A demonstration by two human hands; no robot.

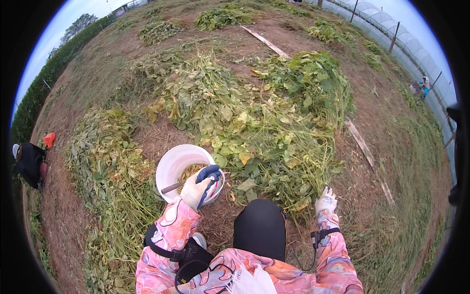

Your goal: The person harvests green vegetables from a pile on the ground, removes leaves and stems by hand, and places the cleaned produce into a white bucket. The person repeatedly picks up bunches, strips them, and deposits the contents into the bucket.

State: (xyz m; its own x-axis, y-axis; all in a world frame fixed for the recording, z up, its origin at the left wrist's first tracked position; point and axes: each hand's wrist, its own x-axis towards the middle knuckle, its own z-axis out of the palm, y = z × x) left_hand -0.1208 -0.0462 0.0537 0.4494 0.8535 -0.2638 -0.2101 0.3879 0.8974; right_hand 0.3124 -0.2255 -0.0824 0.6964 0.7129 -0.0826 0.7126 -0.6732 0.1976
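My left hand [200, 183], in a white glove with a blue-coated palm, is above the white plastic bucket [170, 158], its fingers curled. A short grey-brown cylindrical handle [172, 188] juts out at its left; whether the hand grips it is hidden. Yellowish pods [191, 172], partly covered by the hand, lie at the bucket's bottom. To the right, my right hand [326, 201], gloved alike, is closed at the stem ends of a heap of uprooted bean-like plants [264, 147]. Their leaves are wilted, green and yellow.
Another plant heap [110, 158] lies left of the bucket, and a greener one [315, 81] stands ahead. Weathered boards [361, 145] rest on the soil at right. A person in dark clothing [31, 165] is near an orange-red object [49, 140] at far left. Plastic tunnels [396, 29] stand at upper right.
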